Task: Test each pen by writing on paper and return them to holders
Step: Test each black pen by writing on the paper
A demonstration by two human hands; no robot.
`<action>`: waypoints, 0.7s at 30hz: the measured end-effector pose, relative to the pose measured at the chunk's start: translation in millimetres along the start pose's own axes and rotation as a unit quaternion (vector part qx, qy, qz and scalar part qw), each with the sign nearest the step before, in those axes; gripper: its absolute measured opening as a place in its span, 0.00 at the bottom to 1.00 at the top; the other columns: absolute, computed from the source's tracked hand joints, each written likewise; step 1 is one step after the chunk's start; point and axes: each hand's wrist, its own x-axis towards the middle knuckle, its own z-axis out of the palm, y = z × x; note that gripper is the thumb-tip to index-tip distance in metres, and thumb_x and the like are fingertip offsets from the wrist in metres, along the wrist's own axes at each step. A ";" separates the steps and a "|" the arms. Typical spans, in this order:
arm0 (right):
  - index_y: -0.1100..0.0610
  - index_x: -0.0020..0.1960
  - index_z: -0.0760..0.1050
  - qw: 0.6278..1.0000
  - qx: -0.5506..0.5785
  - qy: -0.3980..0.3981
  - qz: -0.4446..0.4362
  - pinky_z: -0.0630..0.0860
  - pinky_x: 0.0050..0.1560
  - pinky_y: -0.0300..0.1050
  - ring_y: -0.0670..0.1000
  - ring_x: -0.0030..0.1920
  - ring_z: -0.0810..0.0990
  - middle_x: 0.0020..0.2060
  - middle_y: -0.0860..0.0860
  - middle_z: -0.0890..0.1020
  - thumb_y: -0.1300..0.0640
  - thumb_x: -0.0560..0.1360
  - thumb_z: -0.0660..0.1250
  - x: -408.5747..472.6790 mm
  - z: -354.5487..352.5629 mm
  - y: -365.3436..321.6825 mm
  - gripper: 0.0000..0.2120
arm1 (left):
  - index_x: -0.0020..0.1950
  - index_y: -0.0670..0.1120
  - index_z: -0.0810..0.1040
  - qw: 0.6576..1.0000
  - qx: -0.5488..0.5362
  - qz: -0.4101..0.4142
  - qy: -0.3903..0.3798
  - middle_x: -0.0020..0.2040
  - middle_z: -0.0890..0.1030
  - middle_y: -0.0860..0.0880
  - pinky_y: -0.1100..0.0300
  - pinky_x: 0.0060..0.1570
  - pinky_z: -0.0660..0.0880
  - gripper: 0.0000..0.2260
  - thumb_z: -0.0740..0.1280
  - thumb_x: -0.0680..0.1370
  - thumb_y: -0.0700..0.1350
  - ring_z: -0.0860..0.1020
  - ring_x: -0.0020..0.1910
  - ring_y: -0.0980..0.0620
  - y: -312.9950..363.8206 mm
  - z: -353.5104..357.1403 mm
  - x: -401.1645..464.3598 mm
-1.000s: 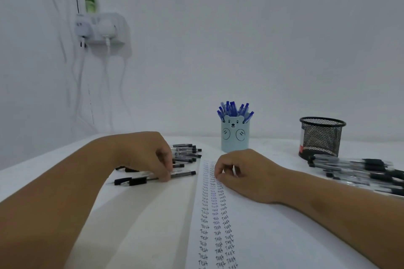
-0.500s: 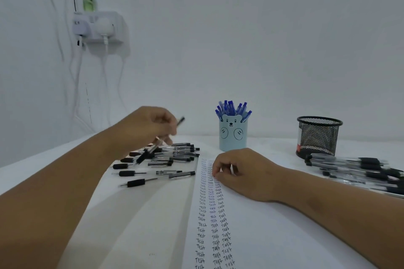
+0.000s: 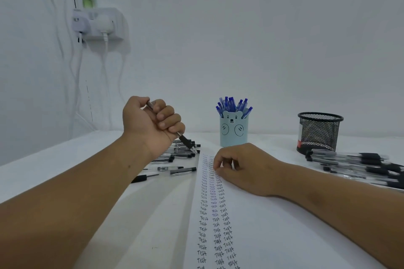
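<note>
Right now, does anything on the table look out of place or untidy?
Yes. Black pens lie loose in two heaps, one under the left hand, one beside the black mesh holder, which looks empty. Only the bear holder holds pens.

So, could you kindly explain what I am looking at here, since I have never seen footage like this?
There is no machine: a person wears a camera on the head, looking forward and down at their own bare arms. The left hand is raised and grips a black pen, tip pointing down. The right hand rests on a sheet of paper filled with columns of the word "Test". On the table lie loose black pens at left and another pile at right. Behind stand a light blue bear holder full of blue pens and a black mesh holder.
</note>
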 end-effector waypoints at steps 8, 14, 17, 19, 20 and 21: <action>0.45 0.56 0.82 0.981 -0.049 0.171 -0.072 0.67 0.34 0.41 0.42 0.34 0.71 0.30 0.43 0.70 0.36 0.73 0.70 -2.5 -7.0 -9.5 0.18 | 0.30 0.44 0.63 0.998 -0.030 -0.015 -0.057 0.31 0.66 0.46 0.54 0.43 0.70 0.12 0.56 0.71 0.48 0.71 0.32 0.47 -25.2 16.6 -11.5; 0.51 0.36 0.77 0.968 -0.116 0.214 -0.059 0.67 0.32 0.46 0.45 0.30 0.66 0.26 0.42 0.66 0.49 0.77 0.69 6.3 -9.6 1.7 0.12 | 0.41 0.39 0.75 0.983 0.143 0.001 -0.115 0.46 0.82 0.36 0.45 0.64 0.75 0.18 0.51 0.81 0.46 0.80 0.54 0.36 -33.3 25.7 -14.7; 0.56 0.35 0.73 0.977 -0.085 0.192 0.029 0.70 0.34 0.50 0.47 0.29 0.69 0.27 0.46 0.72 0.54 0.77 0.71 3.6 -14.4 8.4 0.14 | 0.52 0.44 0.80 0.931 0.348 0.042 -0.105 0.53 0.84 0.42 0.50 0.62 0.72 0.19 0.52 0.85 0.51 0.78 0.54 0.45 -34.5 13.6 -9.5; 0.55 0.38 0.78 0.978 0.002 0.193 0.075 0.75 0.37 0.49 0.50 0.31 0.74 0.30 0.49 0.78 0.57 0.75 0.72 0.9 -14.3 9.1 0.07 | 0.55 0.50 0.80 0.875 0.469 0.045 -0.111 0.55 0.85 0.48 0.50 0.63 0.71 0.21 0.50 0.85 0.58 0.79 0.57 0.48 -33.8 6.1 -8.1; 0.54 0.39 0.79 0.975 0.081 0.187 0.091 0.76 0.35 0.48 0.51 0.30 0.75 0.31 0.51 0.80 0.59 0.74 0.72 -0.6 -14.4 7.5 0.06 | 0.55 0.52 0.81 0.834 0.537 0.039 -0.119 0.55 0.85 0.51 0.51 0.63 0.72 0.21 0.52 0.84 0.61 0.79 0.59 0.50 -32.2 2.4 -8.3; 0.54 0.39 0.78 0.965 0.170 0.170 0.101 0.74 0.31 0.46 0.52 0.28 0.74 0.31 0.53 0.80 0.61 0.73 0.73 -1.7 -14.6 5.0 0.06 | 0.53 0.55 0.82 0.785 0.604 0.030 -0.132 0.54 0.84 0.55 0.52 0.63 0.73 0.19 0.57 0.82 0.63 0.78 0.59 0.53 -29.9 -1.1 -9.0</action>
